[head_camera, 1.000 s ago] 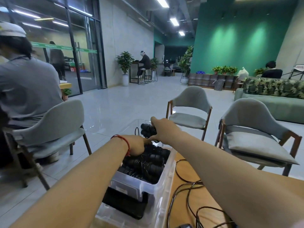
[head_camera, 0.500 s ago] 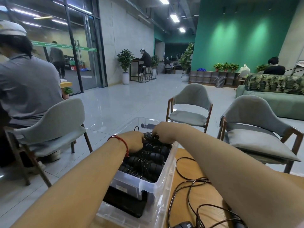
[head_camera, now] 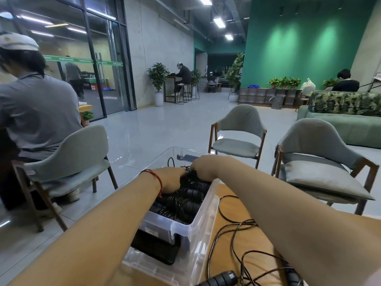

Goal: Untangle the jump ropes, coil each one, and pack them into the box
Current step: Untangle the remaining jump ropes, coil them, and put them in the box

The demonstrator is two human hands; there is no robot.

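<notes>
Inside the box [head_camera: 204, 215], the left hand [head_camera: 173, 179] presses flat on the coiled jump ropes [head_camera: 181, 203] the right hand [head_camera: 203, 169] grips.

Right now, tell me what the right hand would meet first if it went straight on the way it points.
The right hand points left and down into the clear box, already at the coiled jump ropes. It would likely press into those first; the left hand lies close beyond, depth unclear.
</notes>
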